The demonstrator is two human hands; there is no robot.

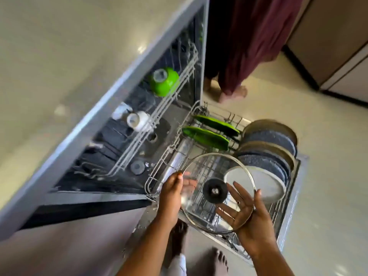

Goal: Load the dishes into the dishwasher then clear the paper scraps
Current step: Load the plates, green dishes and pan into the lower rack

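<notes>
A round glass pot lid [207, 168] with a black knob [215, 190] hovers over the pulled-out lower rack [169, 154] of the open dishwasher. My left hand [172, 193] grips its left rim. My right hand [249, 220] supports its right underside with fingers spread. The lower rack holds two green plates [205, 136], several speckled grey plates [270, 150] and a pale plate [266, 184]. In the upper rack [155, 124] sit an upturned green bowl [164, 81] and a white cup [139, 120]. No paper scraps are visible.
A beige countertop [59, 56] runs above the dishwasher at left. Another person in a maroon garment [256, 36] stands barefoot behind the rack. My bare feet [219, 259] are on the pale tiled floor by the open door [294, 198]. Cabinets [338, 46] line the right.
</notes>
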